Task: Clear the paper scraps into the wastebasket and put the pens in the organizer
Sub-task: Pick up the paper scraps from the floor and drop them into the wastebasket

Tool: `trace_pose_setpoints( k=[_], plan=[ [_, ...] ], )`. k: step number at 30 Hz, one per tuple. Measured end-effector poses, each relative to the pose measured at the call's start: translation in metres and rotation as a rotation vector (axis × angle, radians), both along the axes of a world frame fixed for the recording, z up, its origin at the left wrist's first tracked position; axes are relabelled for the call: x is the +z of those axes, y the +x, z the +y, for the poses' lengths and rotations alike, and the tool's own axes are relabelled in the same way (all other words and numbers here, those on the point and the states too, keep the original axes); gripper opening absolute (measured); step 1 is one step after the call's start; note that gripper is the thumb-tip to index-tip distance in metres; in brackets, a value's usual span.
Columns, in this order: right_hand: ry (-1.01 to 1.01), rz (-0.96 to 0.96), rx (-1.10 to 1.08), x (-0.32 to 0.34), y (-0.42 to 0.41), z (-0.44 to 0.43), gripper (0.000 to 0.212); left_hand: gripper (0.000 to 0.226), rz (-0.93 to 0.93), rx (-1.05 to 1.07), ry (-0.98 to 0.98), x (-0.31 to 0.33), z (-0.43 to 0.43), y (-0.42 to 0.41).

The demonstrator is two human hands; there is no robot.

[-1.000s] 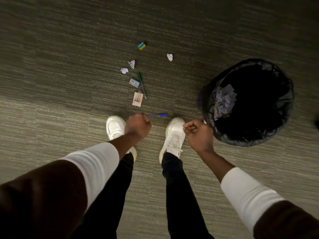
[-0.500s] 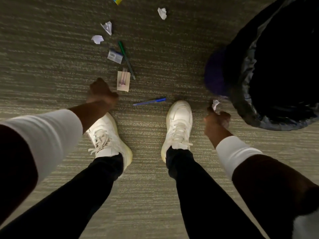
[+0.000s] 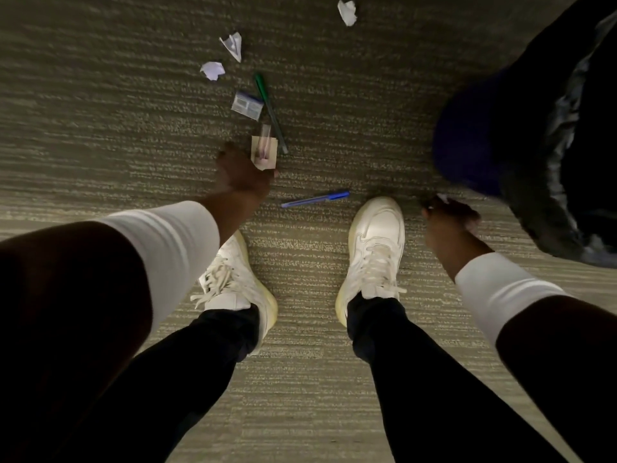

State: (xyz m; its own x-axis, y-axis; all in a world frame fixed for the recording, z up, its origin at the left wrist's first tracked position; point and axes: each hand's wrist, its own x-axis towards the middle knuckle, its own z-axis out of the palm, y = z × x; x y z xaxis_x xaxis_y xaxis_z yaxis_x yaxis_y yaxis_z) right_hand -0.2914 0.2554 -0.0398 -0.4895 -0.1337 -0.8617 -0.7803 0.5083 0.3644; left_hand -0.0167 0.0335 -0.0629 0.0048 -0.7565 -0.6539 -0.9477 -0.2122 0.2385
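Observation:
My left hand [image 3: 241,172] reaches down to the carpet and pinches the lower edge of a beige paper slip [image 3: 265,150], which has a small clear pink pen lying on it. Low beside the wastebasket [image 3: 547,195], my right hand [image 3: 450,219] grips a white paper scrap [image 3: 442,197] that pokes out above the fingers. A blue pen [image 3: 315,199] lies between my hands, just ahead of my shoe. A green pen [image 3: 270,115] lies past the slip. Three crumpled white scraps [image 3: 212,70] [image 3: 232,45] [image 3: 347,12] sit farther out.
A small blue-and-white card [image 3: 247,105] lies beside the green pen. My two white shoes [image 3: 375,248] stand on the striped carpet [image 3: 100,128]. The wastebasket has a black liner and fills the upper right corner. No organizer is in view.
My left hand has moved right and forward onto the beige slip. The right hand stays low by the wastebasket with its scrap. The view has shifted slightly closer to the floor.

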Motion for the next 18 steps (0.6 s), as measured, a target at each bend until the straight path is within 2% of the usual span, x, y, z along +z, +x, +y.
trace_pose_setpoints(
  k=[2,3,5,7,9,10,11,12,14,15,17,18],
  plan=[
    [0.056,-0.052,0.003,-0.001,0.007,-0.009,0.055,0.11,-0.012,0.067,0.027,-0.005,0.001,-0.004],
    [0.028,-0.102,-0.116,0.001,0.017,-0.01,0.056,0.103,-0.017,0.099,0.035,-0.006,0.001,-0.006],
    [-0.138,-0.021,-0.361,0.006,0.032,-0.012,0.062,0.082,-0.014,0.145,0.039,-0.003,0.003,-0.009],
    [-0.353,0.06,-0.582,0.011,0.039,-0.012,0.067,0.05,0.051,0.247,0.096,0.007,0.01,-0.01],
    [-0.527,0.126,-0.806,0.017,0.042,-0.015,0.07,0.039,0.121,0.334,0.197,0.021,0.014,-0.005],
    [-0.598,0.162,-1.009,0.021,0.042,-0.015,0.067,0.042,0.149,0.359,0.258,0.029,0.016,-0.002],
    [-0.636,0.155,-1.306,0.033,0.043,-0.016,0.06,0.045,0.162,0.358,0.331,0.04,0.018,-0.001],
    [-0.689,0.098,-1.549,0.043,0.045,-0.015,0.054,0.044,0.158,0.356,0.389,0.053,0.021,-0.002],
    [-0.776,0.067,-1.66,0.064,0.045,-0.018,0.047,0.038,0.065,0.381,0.402,0.084,0.027,-0.011],
    [-0.765,0.082,-1.622,0.079,0.048,-0.024,0.043,0.039,0.028,0.388,0.377,0.102,0.031,-0.016],
    [-0.752,0.168,-1.511,0.108,0.053,-0.034,0.029,0.043,0.001,0.228,0.258,0.138,0.04,-0.024],
    [-0.778,0.194,-1.548,0.123,0.056,-0.039,0.022,0.042,0.017,0.105,0.202,0.158,0.044,-0.029]
  ],
)
